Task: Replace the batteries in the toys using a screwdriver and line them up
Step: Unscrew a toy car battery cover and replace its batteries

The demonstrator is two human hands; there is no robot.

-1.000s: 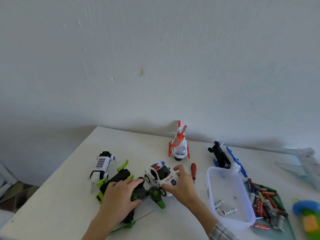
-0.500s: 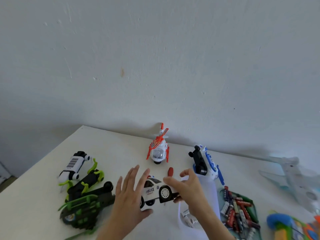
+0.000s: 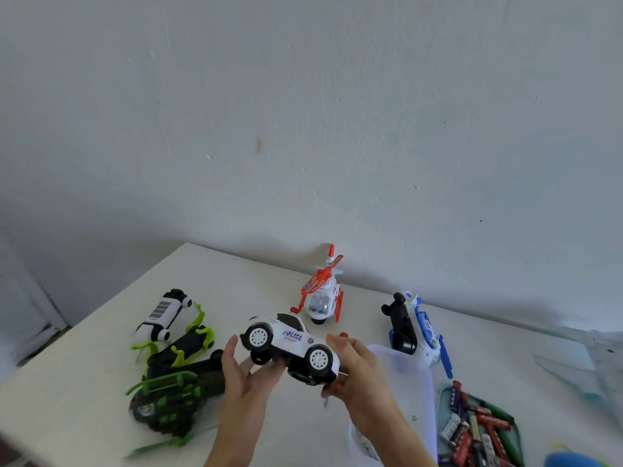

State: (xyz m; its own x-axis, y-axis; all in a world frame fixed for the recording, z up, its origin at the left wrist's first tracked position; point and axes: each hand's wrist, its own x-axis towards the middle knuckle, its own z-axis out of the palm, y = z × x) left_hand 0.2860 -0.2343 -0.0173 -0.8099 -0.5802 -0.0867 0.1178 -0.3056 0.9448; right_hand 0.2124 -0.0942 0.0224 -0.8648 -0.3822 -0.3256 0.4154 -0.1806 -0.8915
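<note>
A white police car with black windows is lifted above the table, tilted so its side faces me. My left hand holds its front end from below with fingers spread. My right hand grips its rear end. Just behind my right hand the red tip of the screwdriver shows; the rest is hidden. A red and white helicopter stands near the wall. A blue and white toy lies on its side to the right.
A dark green helicopter, a black and green toy and a white robot toy lie at the left. A clear tub sits by my right arm, next to a green tray holding several batteries. A pale plane lies far right.
Both hands left the green helicopter on the table, picked up the police car and raised it, turning it on its side. The view shifted right, then back left.
</note>
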